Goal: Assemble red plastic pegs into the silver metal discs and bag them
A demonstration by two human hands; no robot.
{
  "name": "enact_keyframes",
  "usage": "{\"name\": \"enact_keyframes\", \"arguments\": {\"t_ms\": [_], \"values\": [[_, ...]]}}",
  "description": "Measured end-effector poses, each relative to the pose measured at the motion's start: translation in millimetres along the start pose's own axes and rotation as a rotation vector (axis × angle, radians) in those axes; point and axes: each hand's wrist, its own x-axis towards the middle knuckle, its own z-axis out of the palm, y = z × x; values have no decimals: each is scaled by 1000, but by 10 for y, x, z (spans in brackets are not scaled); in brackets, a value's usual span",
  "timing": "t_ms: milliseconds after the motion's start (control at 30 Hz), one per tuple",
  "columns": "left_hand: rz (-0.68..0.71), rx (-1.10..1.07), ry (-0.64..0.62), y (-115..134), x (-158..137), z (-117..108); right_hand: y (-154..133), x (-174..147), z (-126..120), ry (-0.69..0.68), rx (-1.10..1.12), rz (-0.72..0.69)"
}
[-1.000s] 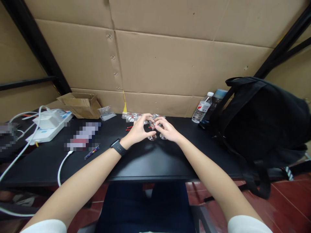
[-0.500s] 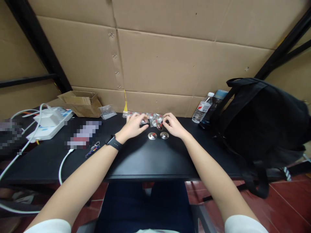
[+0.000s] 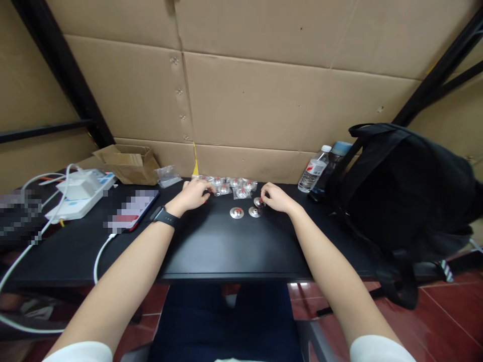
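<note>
My right hand (image 3: 278, 197) pinches a small metal finger cymbal (image 3: 258, 202) with a red cord. That piece is tilted just above another bare cymbal (image 3: 255, 211); whether they touch I cannot tell. A further cymbal (image 3: 237, 212) with red on its dome lies flat to the left. Behind them several cymbals in clear plastic bags (image 3: 242, 192) form rows by the cardboard wall. At the left end of these rows is my left hand (image 3: 196, 194), its fingers loosely bent with thumb and forefinger apart. A small red bit shows below its thumb; its underside is hidden.
Left on the black desk (image 3: 234, 251) are an open cardboard box (image 3: 136, 168), an empty-looking plastic bag (image 3: 168, 177), a phone (image 3: 134, 211) on a white cable and a power strip (image 3: 81, 198). At right stand a water bottle (image 3: 314, 170), a blue-capped bottle (image 3: 337, 156) and a black backpack (image 3: 400, 196).
My left hand has moved left, uncovering more bagged cymbals. The right hand has shifted slightly right and nearer, with a cymbal now beside the bare one. The keychain is now hidden behind my left arm.
</note>
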Motion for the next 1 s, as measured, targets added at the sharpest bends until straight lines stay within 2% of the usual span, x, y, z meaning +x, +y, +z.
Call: {"name": "enact_keyframes", "arguments": {"t_ms": [133,233,300,433,533,600,800,1000], "values": [[-5,41,83,-85,-25,-76,-142,8,26,60,55,-76],[17,18,52,-60,-25,-115,-272,11,44,130,114,-131],[99,-27,-29,75,-21,-86,-351,11,53,159,152,-152],[308,-126,-134,525,-45,89,-438,11,66,168,188,-165],[393,-140,-171,783,-83,203,-439,17,76,174,189,-180],[418,-136,-179,851,-101,231,-428,20,85,173,189,-184],[370,-136,-144,707,-74,155,-448,12,129,133,209,-181],[295,-103,-153,500,-47,70,-605,14,265,53,197,-241]]}}
